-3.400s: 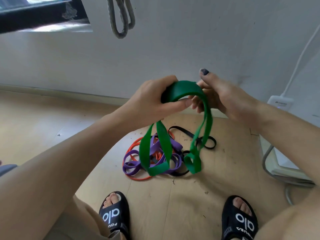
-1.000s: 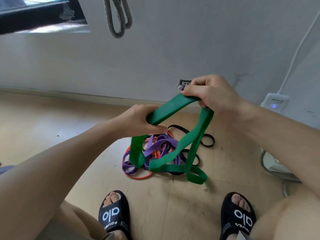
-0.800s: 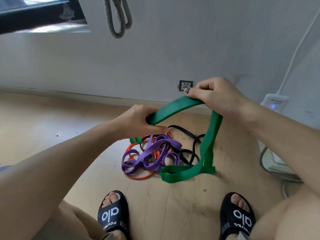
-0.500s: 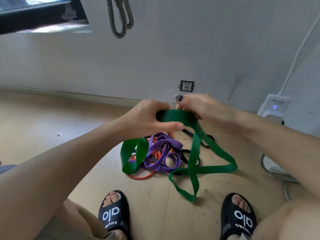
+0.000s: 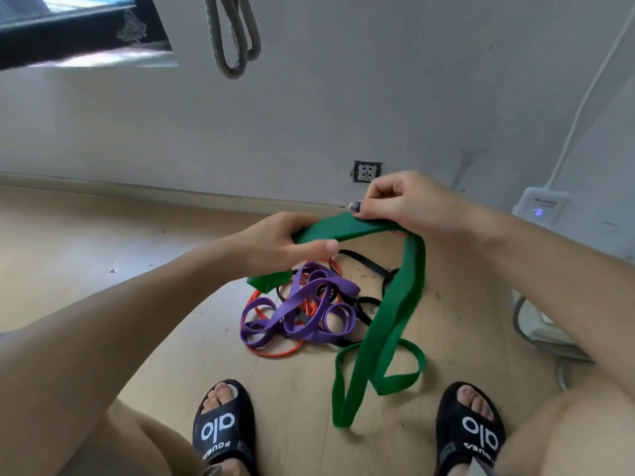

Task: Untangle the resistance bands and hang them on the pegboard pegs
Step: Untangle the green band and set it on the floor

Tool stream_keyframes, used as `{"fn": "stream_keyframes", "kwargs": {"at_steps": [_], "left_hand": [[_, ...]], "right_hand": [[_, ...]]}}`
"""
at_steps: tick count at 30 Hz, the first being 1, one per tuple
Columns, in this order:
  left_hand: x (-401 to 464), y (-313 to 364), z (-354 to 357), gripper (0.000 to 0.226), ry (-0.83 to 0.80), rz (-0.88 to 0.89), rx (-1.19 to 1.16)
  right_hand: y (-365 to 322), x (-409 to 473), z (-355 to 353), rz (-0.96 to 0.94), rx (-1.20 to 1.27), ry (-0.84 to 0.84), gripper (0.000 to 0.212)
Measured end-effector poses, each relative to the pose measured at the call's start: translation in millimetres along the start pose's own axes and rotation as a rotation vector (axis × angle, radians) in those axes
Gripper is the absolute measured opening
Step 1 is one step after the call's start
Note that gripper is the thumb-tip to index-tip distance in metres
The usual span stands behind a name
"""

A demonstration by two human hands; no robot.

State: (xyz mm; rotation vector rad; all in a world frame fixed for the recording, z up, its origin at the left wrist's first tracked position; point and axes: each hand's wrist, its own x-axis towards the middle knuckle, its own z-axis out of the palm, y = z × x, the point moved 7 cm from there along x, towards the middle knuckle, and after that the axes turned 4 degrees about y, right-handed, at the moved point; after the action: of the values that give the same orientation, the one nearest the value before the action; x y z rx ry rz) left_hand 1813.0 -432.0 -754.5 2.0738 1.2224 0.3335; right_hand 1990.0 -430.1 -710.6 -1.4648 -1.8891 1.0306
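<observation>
- The green band [image 5: 388,324] is gripped by both hands: the left hand [image 5: 285,245] is curled round one stretch of it, thumb laid along the front, and the right hand [image 5: 409,204] pinches the next stretch between thumb and curled fingers.
- Compared with half a second ago, the hands are drawn a little further apart, so a short flat span of band is now pulled straight between them.
- Below the right hand the rest of the band hangs down and crosses itself in a loose loop near the floor (a twist is still left in it, it seems).
- A short green end shows just under the left hand.
- The band is now lifted free of the pile; the purple band [image 5: 302,310], orange band [image 5: 271,352] and black band [image 5: 364,266] are left knotted together below and between the hands.
- One grey band [image 5: 233,39] is seen hanging on the wall, well above both hands.
- The green band is judged nearly ready for hanging once the last crossing is shaken out.
</observation>
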Motion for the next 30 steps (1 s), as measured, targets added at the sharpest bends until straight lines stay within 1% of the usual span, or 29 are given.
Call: {"fn": "stream_keyframes", "kwargs": {"at_steps": [2,5,6,8,10,12,14,16,18,20,22,24,26,28,30], "left_hand": [[0.6,3.3,1.6,0.068,0.050,0.049,0.113],[0.9,16.8,0.4,0.060,0.137,0.114,0.118],[0.6,20.3,0.7,0.056,0.141,0.110,0.099],[-1.1,22.9,8.0,0.048,0.061,0.090,0.051],[-4.6,21.1,14.3,0.049,-0.022,0.067,0.049],[-4.9,15.6,12.0,0.055,-0.032,0.042,0.037],[-4.2,4.9,7.8,0.057,-0.048,0.005,-0.026],[-7.4,-14.1,7.1,0.054,-0.106,-0.056,-0.050],[-13.0,-34.8,8.3,0.058,-0.169,-0.101,-0.012],[-14.1,-49.6,8.3,0.055,-0.184,-0.128,-0.019],[-11.6,-55.3,4.6,0.053,-0.144,-0.128,-0.017],[-9.6,-53.1,2.1,0.052,-0.115,-0.108,0.048],[-8.8,-47.8,-2.2,0.045,-0.052,-0.073,0.117],[-7.7,-40.1,-11.8,0.035,0.063,-0.030,0.170],[-6.6,-35.1,-25.8,0.024,0.197,-0.042,0.214]], "right_hand": [[3.0,-3.7,9.8,0.037,-0.013,-0.085,0.031],[0.1,-16.2,34.1,0.047,-0.032,-0.257,0.036],[-1.9,-18.7,40.5,0.039,-0.022,-0.277,0.037],[-5.2,-19.3,45.4,0.020,0.005,-0.264,0.036],[-5.0,-19.4,45.1,0.044,0.077,-0.268,0.033],[-4.7,-19.1,42.5,0.083,0.160,-0.278,0.029],[-4.9,-19.2,38.4,0.108,0.207,-0.261,0.026],[-4.9,-18.0,31.9,0.113,0.249,-0.231,0.031],[-2.4,-14.6,21.1,0.126,0.320,-0.188,0.040],[2.2,-11.9,9.9,0.144,0.355,-0.147,0.035],[8.2,-10.6,3.6,0.162,0.349,-0.124,0.025],[13.9,-8.5,-0.6,0.176,0.340,-0.108,0.022],[17.8,-5.5,-5.1,0.187,0.324,-0.085,0.027],[19.5,-3.7,-9.4,0.197,0.322,-0.067,0.032],[21.3,-4.2,-11.4,0.198,0.313,-0.064,0.039]]}}
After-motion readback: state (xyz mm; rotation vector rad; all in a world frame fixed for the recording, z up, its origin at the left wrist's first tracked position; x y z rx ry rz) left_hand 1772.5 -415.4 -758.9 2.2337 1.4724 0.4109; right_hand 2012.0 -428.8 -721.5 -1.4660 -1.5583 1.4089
